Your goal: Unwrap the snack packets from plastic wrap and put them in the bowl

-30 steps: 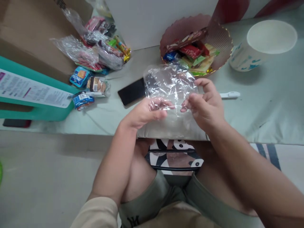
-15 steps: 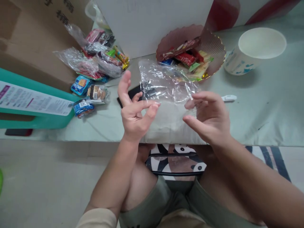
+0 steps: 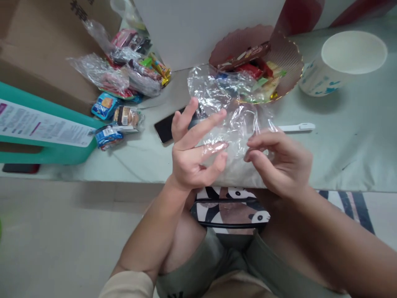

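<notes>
A thin, crinkled clear plastic bag (image 3: 214, 93) stretches between my hands above the table's front part. My left hand (image 3: 194, 153) has its thumb and index finger close together at the bag's near left edge, and plastic film covers the index fingertip. The other left fingers are spread out over the film. My right hand (image 3: 281, 161) pinches the bag's right edge between thumb and fingertips. Behind the film stands a pink ribbed bowl (image 3: 291, 66) with a gold rim, holding several wrapped snacks (image 3: 251, 70).
A phone (image 3: 164, 128) lies left of the bag, and a white stick-like tool (image 3: 299, 127) lies to the right. A paper cup (image 3: 331, 68) stands at the right. Several snack packs (image 3: 107, 105), a teal container (image 3: 71, 153) and a cardboard box (image 3: 46, 49) are at the left.
My left hand has moved right, closer to my right hand, and its fingers have spread over the film. My right fingertips have closed together on the bag. The view has shifted slightly.
</notes>
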### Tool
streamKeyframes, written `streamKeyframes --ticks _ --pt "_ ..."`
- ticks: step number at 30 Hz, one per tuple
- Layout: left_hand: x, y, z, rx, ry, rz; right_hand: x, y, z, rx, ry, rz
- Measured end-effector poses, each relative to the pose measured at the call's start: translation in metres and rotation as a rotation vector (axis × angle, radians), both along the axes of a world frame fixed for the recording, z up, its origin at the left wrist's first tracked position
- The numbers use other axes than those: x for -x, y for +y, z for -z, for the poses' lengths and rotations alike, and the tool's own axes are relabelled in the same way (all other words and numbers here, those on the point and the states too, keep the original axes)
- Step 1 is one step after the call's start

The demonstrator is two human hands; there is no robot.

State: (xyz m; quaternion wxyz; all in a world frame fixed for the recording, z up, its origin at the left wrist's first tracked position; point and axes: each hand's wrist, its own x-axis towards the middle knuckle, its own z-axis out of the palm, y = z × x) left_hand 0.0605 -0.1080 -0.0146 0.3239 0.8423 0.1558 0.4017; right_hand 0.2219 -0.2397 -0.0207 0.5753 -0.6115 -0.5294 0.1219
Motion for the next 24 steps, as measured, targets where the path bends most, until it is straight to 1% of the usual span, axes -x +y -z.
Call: streamKeyframes --ticks 1,2,3,6,7,8,9,12,14,16,18,21,24 --pt "0.000 0.000 -0.001 0.075 0.027 -0.013 -0.001 -0.001 0.001 -0.013 0.007 0.004" --pt "0.000 0.001 -0.001 0.114 0.023 -0.024 -0.002 -0.002 0.002 -0.034 0.011 0.001" --pt "0.001 0.001 -0.001 0.106 -0.005 -0.028 -0.002 -0.002 0.002 -0.057 0.018 -0.013" --pt "0.003 0.003 0.000 0.001 -0.127 -0.026 -0.003 -0.002 0.005 -0.102 0.065 -0.087" --pt "0.003 0.003 0.001 0.023 -0.145 -0.028 -0.002 -0.001 0.006 -0.103 0.075 -0.092" --pt "0.004 0.004 0.002 0.089 -0.147 -0.036 -0.002 0.000 0.007 -0.106 0.069 -0.075" --pt "0.004 0.004 0.003 0.187 -0.136 -0.051 -0.002 0.001 0.008 -0.112 0.043 -0.032" --pt "0.003 0.005 0.005 0.476 -0.125 -0.096 0.000 0.002 0.009 -0.131 -0.121 0.162" --pt "0.002 0.004 0.005 0.576 -0.193 -0.053 0.000 0.001 0.009 -0.124 -0.205 0.201" --pt "0.000 0.005 0.008 0.609 -0.279 0.012 -0.001 0.000 0.011 -0.095 -0.196 0.164" --pt "-0.001 0.008 0.012 0.602 -0.336 0.067 -0.001 -0.001 0.015 -0.074 -0.114 0.131" --pt "0.000 0.013 0.019 0.562 -0.380 0.157 -0.001 -0.004 0.020 -0.074 0.023 0.111" --pt "0.002 0.017 0.022 0.551 -0.380 0.222 0.002 -0.008 0.016 -0.027 0.126 0.061"
